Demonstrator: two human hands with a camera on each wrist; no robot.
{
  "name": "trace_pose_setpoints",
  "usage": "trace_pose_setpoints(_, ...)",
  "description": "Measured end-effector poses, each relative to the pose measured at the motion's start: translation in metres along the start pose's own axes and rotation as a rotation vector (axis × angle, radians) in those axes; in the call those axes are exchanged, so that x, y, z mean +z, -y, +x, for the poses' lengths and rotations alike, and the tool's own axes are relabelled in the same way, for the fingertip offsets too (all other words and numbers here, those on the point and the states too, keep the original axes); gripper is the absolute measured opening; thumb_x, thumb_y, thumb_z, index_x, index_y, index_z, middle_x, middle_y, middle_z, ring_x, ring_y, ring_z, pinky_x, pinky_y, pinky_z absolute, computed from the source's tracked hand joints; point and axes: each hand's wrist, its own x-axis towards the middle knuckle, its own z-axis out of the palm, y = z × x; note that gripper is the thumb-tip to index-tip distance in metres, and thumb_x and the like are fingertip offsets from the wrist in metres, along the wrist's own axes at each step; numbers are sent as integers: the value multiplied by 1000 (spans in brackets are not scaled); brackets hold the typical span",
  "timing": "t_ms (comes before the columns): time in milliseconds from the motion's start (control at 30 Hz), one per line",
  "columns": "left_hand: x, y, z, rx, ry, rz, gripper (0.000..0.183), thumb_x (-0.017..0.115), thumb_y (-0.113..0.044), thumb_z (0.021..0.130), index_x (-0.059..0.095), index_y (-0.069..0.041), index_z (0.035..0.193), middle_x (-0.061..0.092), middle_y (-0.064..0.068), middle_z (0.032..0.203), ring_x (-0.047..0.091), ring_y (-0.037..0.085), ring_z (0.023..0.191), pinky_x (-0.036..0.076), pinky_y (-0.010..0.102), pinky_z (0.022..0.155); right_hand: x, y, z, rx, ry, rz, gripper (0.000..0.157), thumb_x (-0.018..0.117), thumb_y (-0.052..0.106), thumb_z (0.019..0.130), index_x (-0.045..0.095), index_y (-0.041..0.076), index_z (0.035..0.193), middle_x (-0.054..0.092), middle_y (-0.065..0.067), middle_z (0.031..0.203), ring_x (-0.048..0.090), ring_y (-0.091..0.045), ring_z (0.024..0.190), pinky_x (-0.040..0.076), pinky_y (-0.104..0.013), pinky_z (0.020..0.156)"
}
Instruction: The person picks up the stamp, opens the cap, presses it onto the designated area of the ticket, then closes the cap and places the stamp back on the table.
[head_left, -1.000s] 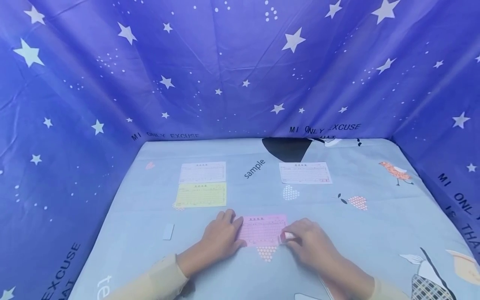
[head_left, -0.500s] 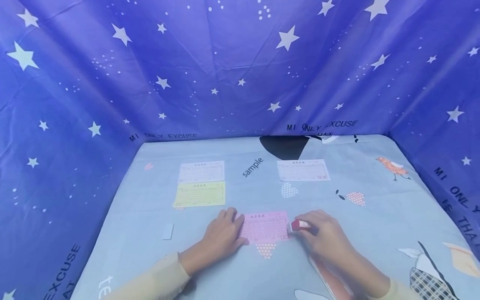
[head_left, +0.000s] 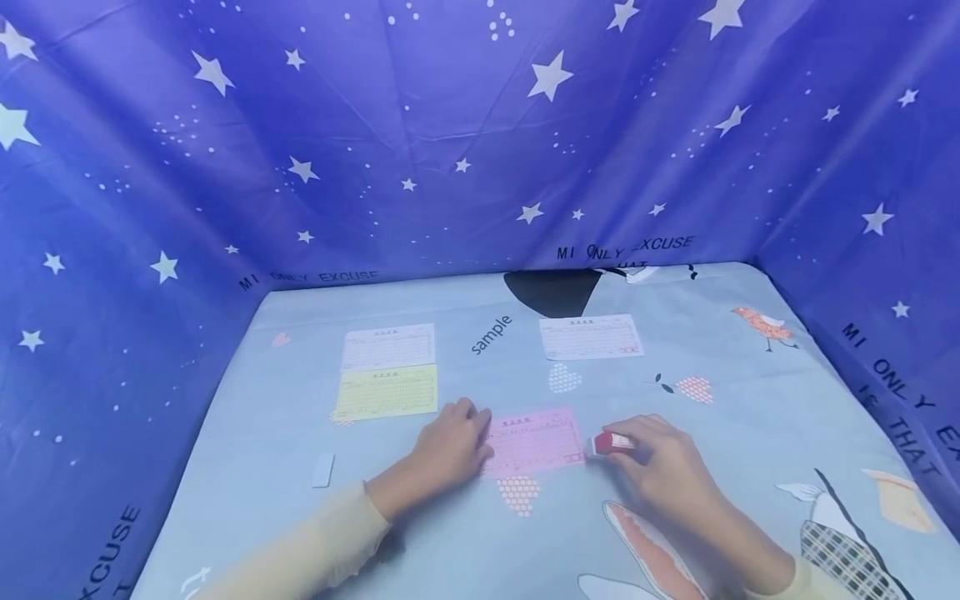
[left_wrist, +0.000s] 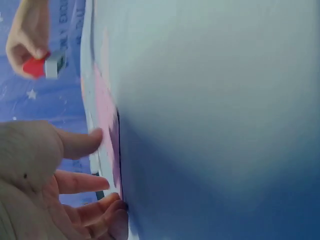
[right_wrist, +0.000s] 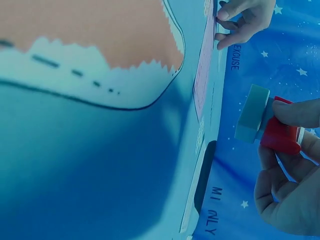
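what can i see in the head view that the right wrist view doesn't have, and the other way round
Only the head view shows the orange bird print, the small white piece and the cream sleeves.

Only the right wrist view shows the palm side of the right hand and the black dashes on the printed cloth.

Both show the red stamp in that hand, the pink slip, the left hand and the starry curtain.

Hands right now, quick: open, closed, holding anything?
Left hand: open, at the left edge of the pink slip.
Right hand: closed, holding the red stamp.
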Motion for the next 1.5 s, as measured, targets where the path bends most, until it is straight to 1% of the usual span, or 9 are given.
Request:
trace_pose_setpoints(167, -1, 4, 9, -28, 10, -31, 31, 80, -23, 85, 71, -5, 108, 54, 5, 95, 49, 19, 82, 46, 29, 65, -2, -1, -2, 11, -5, -5, 38, 86, -3, 70, 77, 21, 98, 72, 12, 98, 67, -16, 96, 51, -20, 83)
trace_pose_setpoints(400, -10, 8, 21, -147, 41, -278, 7, 73, -13, 89, 71, -8, 94, 57, 0, 82, 53, 15, 70, 47, 28, 61, -2, -3, -4, 10, -13, 7, 37, 86, -5, 70, 77, 14, 100, 72, 12, 96, 67, -16, 95, 51, -19, 82)
trace_pose_setpoints(533, -16, 8, 31, -122, -12, -411, 11, 66, -9, 95, 72, -10, 86, 65, -3, 73, 56, 10, 60, 50, 26, 57, -3, -4, -5, 6, -18, 12, 38, 86, -6, 69, 77, 14, 100, 71, 12, 96, 67, -14, 93, 50, -15, 81)
trace_pose_setpoints(667, -17, 3, 50, -104, -30, -565, 12, 67, -10, 95, 75, -10, 87, 66, -3, 71, 56, 9, 58, 48, 23, 55, -4, -3, -6, 10, -15, 10, 38, 86, -6, 69, 77, 16, 100, 71, 13, 95, 67, -13, 93, 55, -25, 79)
trace_pose_setpoints(833, -7, -13, 84, -162, 8, -746, 9, 69, -11, 93, 77, -9, 91, 65, -1, 68, 55, 10, 55, 44, 22, 49, -4, -1, -8, 2, -15, 24, 38, 87, -4, 68, 77, 15, 99, 71, 13, 95, 66, -12, 93, 56, -31, 78)
trace_pose_setpoints(1033, 8, -42, 125, -155, 51, -722, 13, 70, -13, 92, 75, -9, 80, 61, -1, 68, 53, 9, 59, 42, 20, 53, -2, -3, -11, 4, -6, 18, 38, 88, -3, 68, 76, 18, 97, 69, 15, 94, 66, -9, 91, 57, -32, 77)
trace_pose_setpoints(1167, 11, -53, 143, -134, 45, -654, 14, 70, -14, 93, 74, -10, 80, 60, -1, 67, 53, 9, 57, 38, 20, 50, 1, -8, -13, -17, -21, 26, 38, 88, -3, 68, 76, 22, 94, 69, 17, 93, 66, -8, 90, 54, -23, 78)
trace_pose_setpoints(1333, 7, -59, 153, -121, 15, -515, 12, 73, -19, 92, 75, -12, 82, 60, -3, 64, 53, 10, 55, 37, 21, 47, 2, -13, -14, -32, -31, 35, 38, 88, -2, 68, 75, 23, 93, 69, 17, 94, 67, -9, 92, 49, -15, 82)
trace_pose_setpoints(1500, 5, -60, 153, -153, 11, -439, 18, 75, -26, 91, 73, -14, 78, 59, -2, 63, 52, 11, 56, 39, 23, 49, 3, -16, -15, -13, -21, 36, 38, 88, -3, 67, 76, 15, 98, 70, 15, 95, 68, -11, 93, 55, -28, 80)
